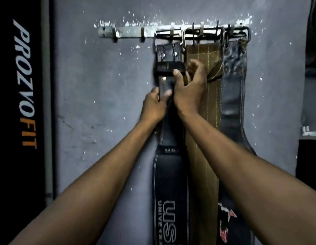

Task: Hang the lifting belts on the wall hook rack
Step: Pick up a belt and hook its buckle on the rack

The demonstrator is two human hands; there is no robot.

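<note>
A person's left forearm (93, 184) and right forearm (242, 174), seen from a head-worn camera, are bare from the picture's lower edge to the wrists. Both are lean and smooth in outline. The wide lens renders them broad close to the camera and slim at the wrist. The left hand (153, 105) and right hand (189, 92) are bare as well. Knuckles and faint tendon lines ridge the back of the right hand. A short, rounded thumbnail (168, 93) shows on the left hand. Dim light leaves finer surface detail hard to make out.
</note>
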